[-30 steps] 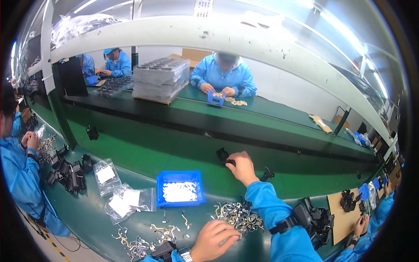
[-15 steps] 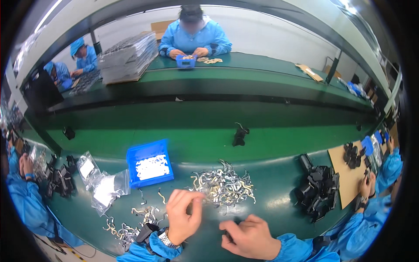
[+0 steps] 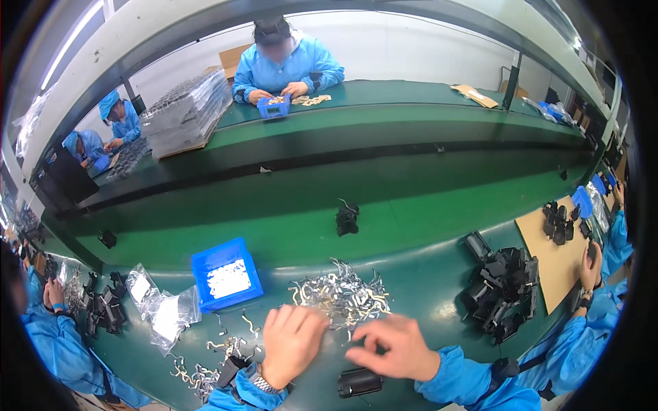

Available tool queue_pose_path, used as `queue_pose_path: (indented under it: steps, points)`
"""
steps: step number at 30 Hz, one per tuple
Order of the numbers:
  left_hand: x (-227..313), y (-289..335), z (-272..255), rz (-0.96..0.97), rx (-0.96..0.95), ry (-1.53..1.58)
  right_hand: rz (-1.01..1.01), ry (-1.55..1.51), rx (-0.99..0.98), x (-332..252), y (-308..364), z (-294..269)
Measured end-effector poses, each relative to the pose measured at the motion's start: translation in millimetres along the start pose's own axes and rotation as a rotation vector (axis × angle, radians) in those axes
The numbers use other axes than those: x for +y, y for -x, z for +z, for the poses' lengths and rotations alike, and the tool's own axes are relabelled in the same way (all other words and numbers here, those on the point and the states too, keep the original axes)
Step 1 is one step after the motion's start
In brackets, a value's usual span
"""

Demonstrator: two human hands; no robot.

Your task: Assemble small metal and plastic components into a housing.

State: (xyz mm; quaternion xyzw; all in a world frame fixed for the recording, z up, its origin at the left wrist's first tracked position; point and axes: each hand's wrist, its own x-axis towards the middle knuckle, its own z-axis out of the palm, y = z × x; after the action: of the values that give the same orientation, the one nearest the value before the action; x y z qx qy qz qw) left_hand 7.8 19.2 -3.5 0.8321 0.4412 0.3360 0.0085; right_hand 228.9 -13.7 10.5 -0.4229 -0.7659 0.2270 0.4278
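Observation:
My left hand (image 3: 296, 344) is bent over the near left edge of a heap of small metal clips (image 3: 343, 294), pale, silver and brassy. Its fingertips point down and are hidden. To its right hovers my right hand (image 3: 396, 348), thumb and forefinger curved and apart, with nothing seen between them. Just below that hand a black box-shaped housing (image 3: 360, 382) lies on the green table. A smaller scatter of similar clips (image 3: 199, 377) lies beside my left wrist.
A blue bin (image 3: 255, 293) of white pieces stands behind my left hand, next to clear plastic bags (image 3: 166, 316). Black housings (image 3: 504, 288) are heaped at the right, beside a cardboard sheet (image 3: 548, 257) and a co-worker's hand (image 3: 591, 267). Another co-worker sits across the bench.
My left hand has turned its fingers down toward the clip heap. My right hand has risen slightly, and the black housing now shows below it. The whole view has tilted and shifted.

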Motion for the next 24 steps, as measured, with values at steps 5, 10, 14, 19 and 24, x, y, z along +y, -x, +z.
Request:
queue_pose_path:
  steps: [5, 10, 14, 19, 24]
  points:
    - [-8, 3, 0, -0.222, 0.012, 0.294, 0.34, -0.088, -0.047, 15, -8, -3]
    - [-3, 3, -1, -0.092, -0.084, 0.354, -0.085, 0.039, -0.052, 17, -16, 12]
    - [-6, 10, 1, -0.038, -0.03, 0.414, -0.058, -0.036, -0.156, 25, -15, 19]
    - [2, 17, -4, -0.003, 0.081, 0.398, 0.384, -0.485, -0.103, 24, -7, 17]
    - [10, 20, 2, 0.102, 0.109, 0.281, 0.669, -0.711, -0.126, 15, 2, 13]
